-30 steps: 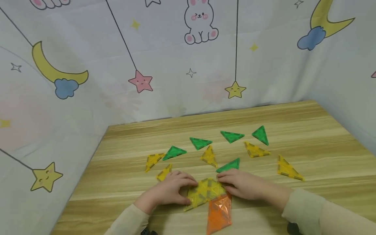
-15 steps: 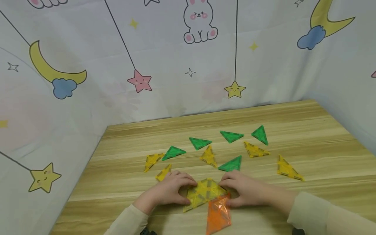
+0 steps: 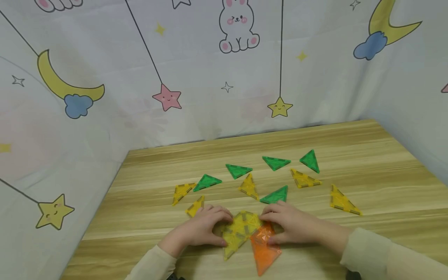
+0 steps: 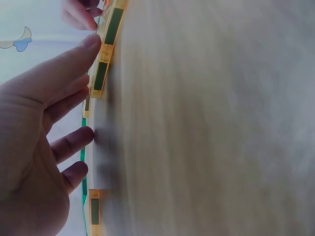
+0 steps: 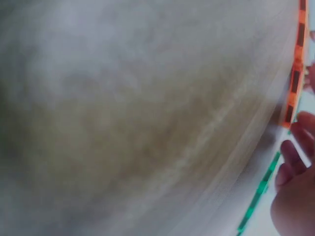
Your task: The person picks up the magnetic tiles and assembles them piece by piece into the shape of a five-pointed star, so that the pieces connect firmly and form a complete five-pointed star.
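Several yellow magnetic tiles (image 3: 239,230) lie joined edge to edge near the table's front. An orange magnetic tile piece (image 3: 264,251) adjoins them on the right, its narrow end towards me. My left hand (image 3: 201,226) holds the yellow group's left side between thumb and fingers; the left wrist view shows the thumb at a yellow tile edge (image 4: 109,42). On the other side my right hand (image 3: 295,223) grips the orange piece, its thumb on top and fingertips at the upper edge. A green triangular tile (image 3: 275,195) lies just beyond the right fingers.
Behind the hands, loose green triangles (image 3: 238,170) and yellow triangles (image 3: 249,186) lie scattered over the wooden table (image 3: 168,163). One yellow triangle (image 3: 195,206) sits close to the left fingers, another (image 3: 344,201) off to the right. A printed cloth (image 3: 210,116) hangs behind.
The right hand has shifted from the yellow tiles' upper edge to the orange piece. Yellow tiles and orange piece have both turned, the orange lower end swinging right. The green triangle shifted slightly earlier.
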A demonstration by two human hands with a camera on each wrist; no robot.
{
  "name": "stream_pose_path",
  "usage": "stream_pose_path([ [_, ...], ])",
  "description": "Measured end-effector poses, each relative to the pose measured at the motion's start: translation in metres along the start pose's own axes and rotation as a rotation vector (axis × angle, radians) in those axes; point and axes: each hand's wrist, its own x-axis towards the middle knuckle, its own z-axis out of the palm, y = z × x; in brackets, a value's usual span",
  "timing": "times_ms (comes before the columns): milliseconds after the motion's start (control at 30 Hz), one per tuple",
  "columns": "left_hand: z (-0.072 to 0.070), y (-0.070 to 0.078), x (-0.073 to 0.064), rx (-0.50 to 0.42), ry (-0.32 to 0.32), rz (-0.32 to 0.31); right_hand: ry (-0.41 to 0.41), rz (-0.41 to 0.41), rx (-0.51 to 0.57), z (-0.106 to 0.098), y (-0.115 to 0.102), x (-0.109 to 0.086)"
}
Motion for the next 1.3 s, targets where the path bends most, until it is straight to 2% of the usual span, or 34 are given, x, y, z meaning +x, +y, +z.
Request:
stream_pose_path([
  [133,0.000,0.000,0.000,0.005,-0.006,0.009,-0.012,-0.025,-0.014,-0.001,0.000,0.000],
  [367,-0.001,0.004,0.001,0.000,-0.043,0.011,0.043,-0.031,-0.035,-0.001,-0.001,-0.001],
  [600,0.000,0.004,0.001,0.014,-0.037,0.004,-0.044,0.028,0.007,-0.002,-0.003,-0.004],
  [800,0.001,0.003,0.000,0.025,-0.042,-0.009,-0.004,-0.036,-0.016,0.002,0.002,-0.009],
  [967,0.003,0.007,0.001,0.053,-0.044,-0.023,-0.017,-0.049,-0.014,0.004,0.005,-0.010],
  [1300,0.007,0.008,-0.001,0.081,-0.032,0.011,-0.013,-0.110,-0.022,0.003,0.007,-0.013],
])
